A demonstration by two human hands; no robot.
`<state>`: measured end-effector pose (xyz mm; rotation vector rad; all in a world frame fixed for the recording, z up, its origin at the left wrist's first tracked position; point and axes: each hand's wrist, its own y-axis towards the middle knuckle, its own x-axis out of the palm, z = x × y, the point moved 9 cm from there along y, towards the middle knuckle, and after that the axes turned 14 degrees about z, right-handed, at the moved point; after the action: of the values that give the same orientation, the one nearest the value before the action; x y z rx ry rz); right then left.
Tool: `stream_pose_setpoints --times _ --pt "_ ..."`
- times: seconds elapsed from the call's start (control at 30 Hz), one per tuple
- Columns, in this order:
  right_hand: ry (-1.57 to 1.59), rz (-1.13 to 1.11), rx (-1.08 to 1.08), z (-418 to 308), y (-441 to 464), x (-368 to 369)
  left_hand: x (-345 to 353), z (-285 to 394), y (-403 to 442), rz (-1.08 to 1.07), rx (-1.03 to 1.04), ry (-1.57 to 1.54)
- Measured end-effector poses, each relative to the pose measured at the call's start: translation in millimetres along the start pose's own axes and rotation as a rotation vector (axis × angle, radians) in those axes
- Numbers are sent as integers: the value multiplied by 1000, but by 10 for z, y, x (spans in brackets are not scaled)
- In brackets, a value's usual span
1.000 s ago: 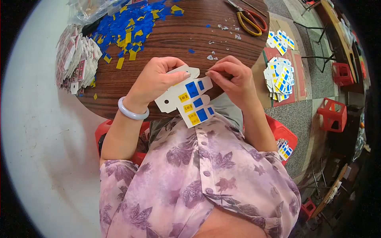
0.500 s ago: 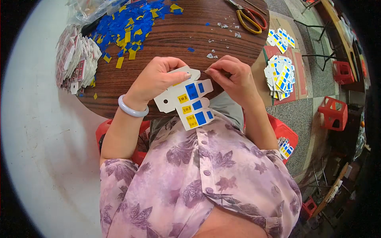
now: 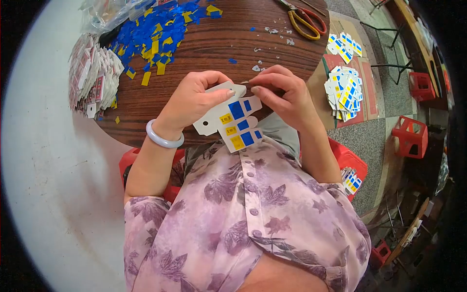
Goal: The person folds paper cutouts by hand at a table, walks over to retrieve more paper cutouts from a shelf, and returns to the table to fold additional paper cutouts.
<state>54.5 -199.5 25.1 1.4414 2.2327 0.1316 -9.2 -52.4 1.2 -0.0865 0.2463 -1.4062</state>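
Note:
My left hand (image 3: 203,96) grips a flat, unfolded white card box (image 3: 209,121) near its upper edge, the thumb lying on top. Blue and yellow patches run across its panels, and a round hole shows at its left. At the box's upper right tab, my right hand (image 3: 278,88) is closed, thumb against fingers. A thin pale sliver (image 3: 244,82) shows by those fingertips; whether they pinch it or something else I cannot make out. The box hangs over the table edge, above my lap.
Blue and yellow pieces (image 3: 154,39) lie heaped on the round wooden table (image 3: 219,53), beside stacked cards (image 3: 92,73) and a plastic bag (image 3: 109,14). Scissors (image 3: 306,22) and pale scraps (image 3: 272,30) lie at the back right. More patched boxes (image 3: 346,92) are piled on cardboard; red stools (image 3: 409,136) stand right.
The card box has tilted slightly, its lower end rising a little. My right fingertips have shifted slightly, and the thin pale sliver now shows beside them.

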Motion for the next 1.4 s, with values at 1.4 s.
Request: stream_pose_setpoints --times 1.4 --pt "384 -208 333 67 -59 216 91 231 -261 199 78 -18"
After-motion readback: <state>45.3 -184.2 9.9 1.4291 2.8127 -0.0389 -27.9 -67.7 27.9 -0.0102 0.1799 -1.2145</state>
